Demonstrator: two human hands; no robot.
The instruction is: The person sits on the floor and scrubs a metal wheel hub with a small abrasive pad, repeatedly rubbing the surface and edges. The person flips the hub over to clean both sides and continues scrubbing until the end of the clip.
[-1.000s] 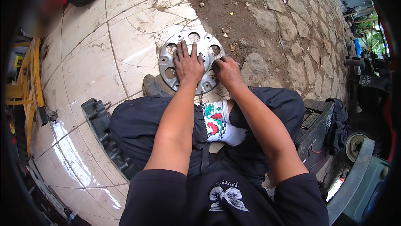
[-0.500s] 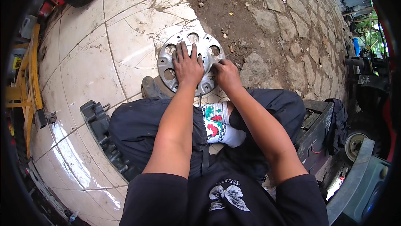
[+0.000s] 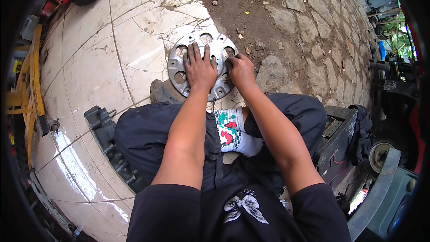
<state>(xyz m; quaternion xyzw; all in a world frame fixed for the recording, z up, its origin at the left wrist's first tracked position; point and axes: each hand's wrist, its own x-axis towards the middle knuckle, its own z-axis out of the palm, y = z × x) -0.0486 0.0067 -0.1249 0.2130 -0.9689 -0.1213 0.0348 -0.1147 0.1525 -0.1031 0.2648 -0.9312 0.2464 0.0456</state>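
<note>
A round silver metal disc (image 3: 217,45) with large round holes and smaller bolt holes lies in front of my crossed legs. My left hand (image 3: 200,72) rests flat on its middle, fingers stretched toward the far rim. At the disc's right edge, beside a large hole, my right hand (image 3: 242,72) is closed with its fingertips against the metal. Whatever those fingers pinch, if anything, is hidden. A dark curved piece (image 3: 162,92) sits by the disc's near left rim.
A black ribbed part (image 3: 107,137) lies left of my knee on cracked tiles (image 3: 89,76). Yellow metal framing (image 3: 36,81) stands at the far left. Bare soil and flat stones (image 3: 316,27) spread to the right. A dark box-like part (image 3: 336,143) is beside my right knee.
My right hand has moved slightly farther away along the disc's right edge and stays closed. My left hand remains flat on the disc.
</note>
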